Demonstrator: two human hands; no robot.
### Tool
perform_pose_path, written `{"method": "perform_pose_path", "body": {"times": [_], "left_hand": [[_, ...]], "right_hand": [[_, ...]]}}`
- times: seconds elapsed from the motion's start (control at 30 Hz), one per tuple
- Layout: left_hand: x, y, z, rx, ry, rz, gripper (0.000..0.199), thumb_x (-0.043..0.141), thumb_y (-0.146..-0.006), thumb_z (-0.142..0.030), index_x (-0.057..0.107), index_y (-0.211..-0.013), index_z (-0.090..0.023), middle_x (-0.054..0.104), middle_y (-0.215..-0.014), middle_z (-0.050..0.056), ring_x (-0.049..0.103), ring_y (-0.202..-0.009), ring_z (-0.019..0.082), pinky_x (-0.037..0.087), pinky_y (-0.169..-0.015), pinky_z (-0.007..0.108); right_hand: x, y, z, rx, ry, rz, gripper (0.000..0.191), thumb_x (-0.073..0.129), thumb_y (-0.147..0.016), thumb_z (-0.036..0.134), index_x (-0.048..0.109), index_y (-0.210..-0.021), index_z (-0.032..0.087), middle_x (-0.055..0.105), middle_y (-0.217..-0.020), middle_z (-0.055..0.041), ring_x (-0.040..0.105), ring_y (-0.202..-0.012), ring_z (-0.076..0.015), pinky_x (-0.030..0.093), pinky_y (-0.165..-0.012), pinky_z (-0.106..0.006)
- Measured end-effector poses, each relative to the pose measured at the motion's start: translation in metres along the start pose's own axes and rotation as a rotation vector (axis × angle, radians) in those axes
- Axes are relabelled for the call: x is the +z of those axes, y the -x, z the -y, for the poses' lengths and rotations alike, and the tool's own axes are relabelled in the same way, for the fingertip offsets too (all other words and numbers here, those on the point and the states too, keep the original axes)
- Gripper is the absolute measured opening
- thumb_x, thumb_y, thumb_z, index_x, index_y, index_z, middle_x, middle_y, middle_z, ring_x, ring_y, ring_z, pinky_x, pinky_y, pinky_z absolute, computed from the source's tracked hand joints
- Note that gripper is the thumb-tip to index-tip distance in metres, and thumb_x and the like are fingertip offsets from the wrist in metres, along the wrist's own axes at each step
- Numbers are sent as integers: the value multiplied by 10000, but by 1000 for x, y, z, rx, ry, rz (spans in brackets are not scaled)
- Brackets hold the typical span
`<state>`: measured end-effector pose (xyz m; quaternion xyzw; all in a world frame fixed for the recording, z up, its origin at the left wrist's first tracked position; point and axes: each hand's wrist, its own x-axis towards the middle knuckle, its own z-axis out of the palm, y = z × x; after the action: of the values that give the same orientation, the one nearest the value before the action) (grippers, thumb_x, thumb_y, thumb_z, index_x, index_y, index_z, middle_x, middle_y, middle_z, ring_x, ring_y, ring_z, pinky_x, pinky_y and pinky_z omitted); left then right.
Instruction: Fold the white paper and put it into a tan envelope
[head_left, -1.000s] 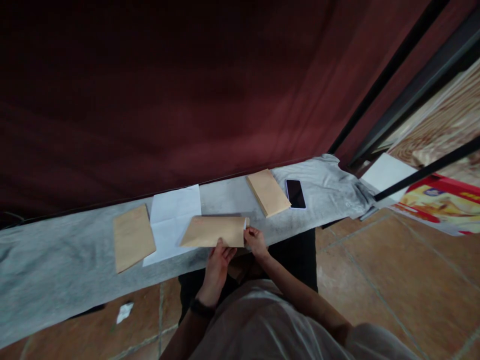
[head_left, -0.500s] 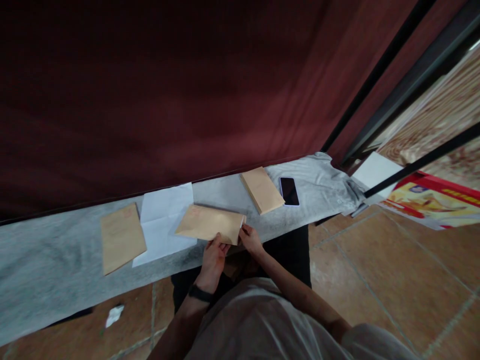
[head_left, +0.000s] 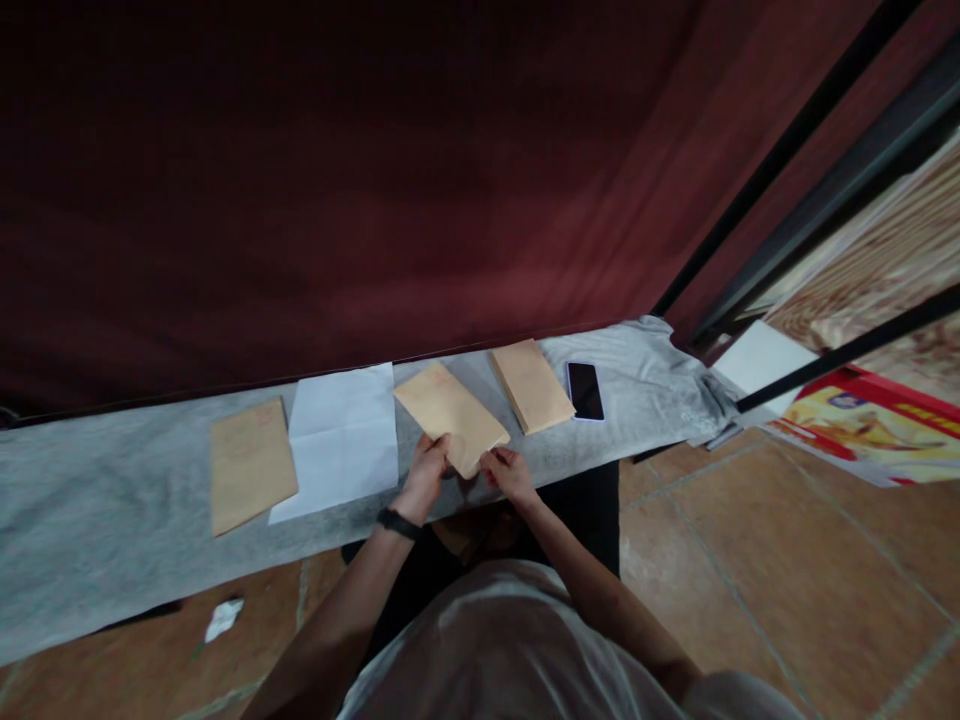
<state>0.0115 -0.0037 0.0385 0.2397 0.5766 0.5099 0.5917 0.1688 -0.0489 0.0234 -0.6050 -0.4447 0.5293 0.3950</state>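
A brown envelope (head_left: 450, 412) is tilted above the cloth, its open end towards me. My left hand (head_left: 426, 474) grips its near left edge between thumb and fingers; a dark band circles that wrist. My right hand (head_left: 510, 474) is closed at the envelope's near right corner, fingers pinched together; what they hold, if anything, is too small to make out. An unfolded white sheet (head_left: 343, 440) lies left of the held envelope, partly beside another brown envelope (head_left: 253, 465). A stack of brown envelopes (head_left: 532, 388) lies to the right.
A phone (head_left: 585, 391) lies right of the stack on the grey cloth (head_left: 645, 385) covering a narrow table. A dark red curtain or panel rises behind. At the right stand black bars and a red and yellow box (head_left: 870, 420). A crumpled white scrap (head_left: 223, 620) is on the tiled floor.
The held envelope has turned, its far end swinging up and right, off the white sheet. White paper that showed at its opening no longer shows clearly. My left hand has moved along its edge.
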Motion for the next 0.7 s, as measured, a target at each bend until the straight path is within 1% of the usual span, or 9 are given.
{"method": "perform_pose_path", "body": {"times": [0.07, 0.13, 0.23, 0.3, 0.37, 0.47, 0.53, 0.6, 0.7], "left_hand": [[-1, -8, -4, 5, -24, 15, 282, 762, -642, -199, 665, -905, -178, 725, -805, 12, 693, -759, 191, 542, -664, 284], [-3, -14, -10, 8, -43, 41, 301, 755, -625, -172, 672, -914, -169, 733, -821, 17, 695, -783, 199, 553, -693, 295], [-5, -19, -19, 16, -63, 89, 320, 732, -621, -107, 692, -932, -166, 750, -862, 37, 699, -829, 210, 564, -760, 315], [-6, -21, -23, 24, -76, 114, 331, 720, -609, -52, 703, -919, -166, 756, -866, 49, 703, -851, 220, 566, -798, 320], [-6, -24, -26, 35, -94, 122, 332, 712, -597, -14, 708, -892, -167, 757, -851, 55, 703, -846, 227, 566, -806, 317], [-7, -31, -26, 67, -127, 87, 329, 696, -603, 6, 698, -876, -178, 747, -826, 41, 698, -826, 222, 567, -796, 306], [-8, -37, -23, 97, -144, 40, 357, 684, -607, 20, 687, -895, -191, 734, -826, 27, 698, -862, 222, 560, -821, 299], [-8, -39, -20, 125, -152, -12, 397, 688, -611, 34, 681, -931, -200, 722, -842, 27, 694, -933, 229, 541, -866, 289], [-7, -34, -16, 172, -156, -72, 452, 709, -623, 41, 685, -1001, -204, 718, -976, 62, 664, -1079, 241, 490, -960, 274]], "right_hand": [[-6, 1, 2, -15, 51, -10, 357, 536, -861, 531, 564, -679, 225, 568, -569, 40, 554, -532, -130, 474, -535, -233], [-12, 1, 3, -69, 158, -62, 330, 562, -877, 519, 610, -743, 221, 623, -650, 17, 616, -647, -157, 498, -620, -246], [-18, 0, 2, -212, 407, -215, 270, 563, -920, 455, 657, -961, 204, 700, -914, -59, 678, -863, -207, 536, -777, -294], [-21, -3, 0, -320, 547, -278, 308, 570, -936, 413, 629, -1136, 187, 675, -1108, -119, 679, -978, -233, 548, -849, -332], [-22, -7, -3, -442, 645, -245, 407, 595, -935, 372, 570, -1295, 185, 617, -1264, -156, 648, -1110, -257, 541, -932, -371], [-22, -12, -8, -585, 749, -116, 551, 637, -924, 323, 494, -1441, 199, 552, -1410, -171, 558, -1283, -287, 492, -1040, -426], [-22, -16, -12, -617, 808, -50, 573, 656, -921, 307, 496, -1463, 213, 544, -1448, -161, 539, -1307, -294, 470, -1056, -442], [-22, -18, -15, -626, 857, 1, 543, 668, -922, 298, 534, -1443, 230, 562, -1449, -140, 554, -1281, -287, 453, -1056, -441], [-24, -21, -16, -628, 910, 51, 473, 678, -928, 313, 593, -1386, 228, 586, -1432, -119, 568, -1235, -274, 434, -1043, -426]]}}
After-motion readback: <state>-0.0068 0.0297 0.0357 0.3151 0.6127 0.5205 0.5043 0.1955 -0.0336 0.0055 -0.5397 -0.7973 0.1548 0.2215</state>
